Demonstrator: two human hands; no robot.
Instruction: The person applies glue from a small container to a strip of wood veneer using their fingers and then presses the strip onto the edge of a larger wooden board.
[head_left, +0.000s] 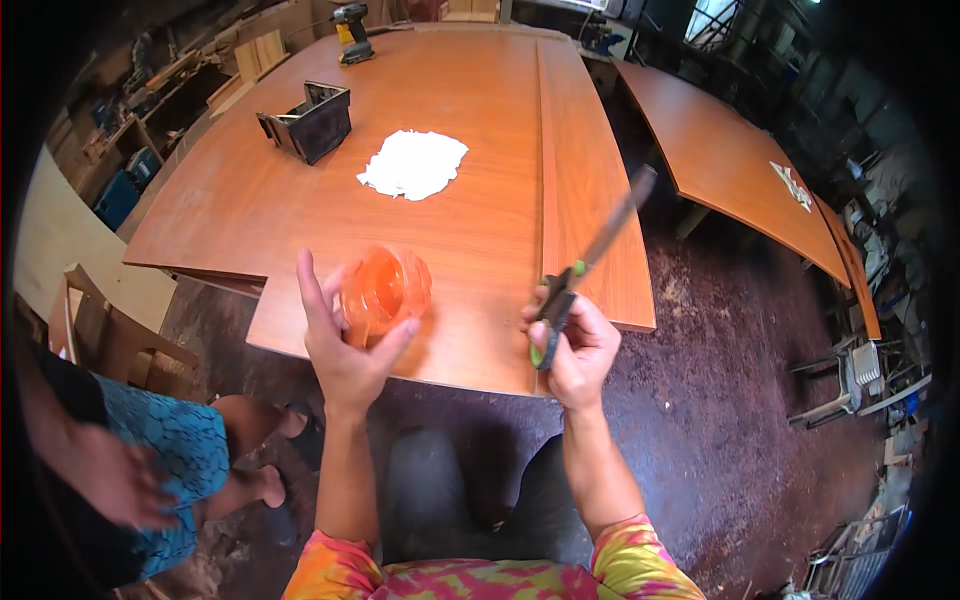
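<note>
From here, the left hand [352, 362] cradles the orange jar [385, 285] between thumb and fingers, left of frame centre. Right of centre, the right hand [582, 350] grasps a long-bladed tool [578, 269], its axis slanting upper right, away from the jar.

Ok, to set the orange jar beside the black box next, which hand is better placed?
Probably the left hand: it holds the orange jar and is nearer the black box. The right hand holds a long tool.

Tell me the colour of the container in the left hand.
The container is see-through orange, best seen in the head view.
</note>
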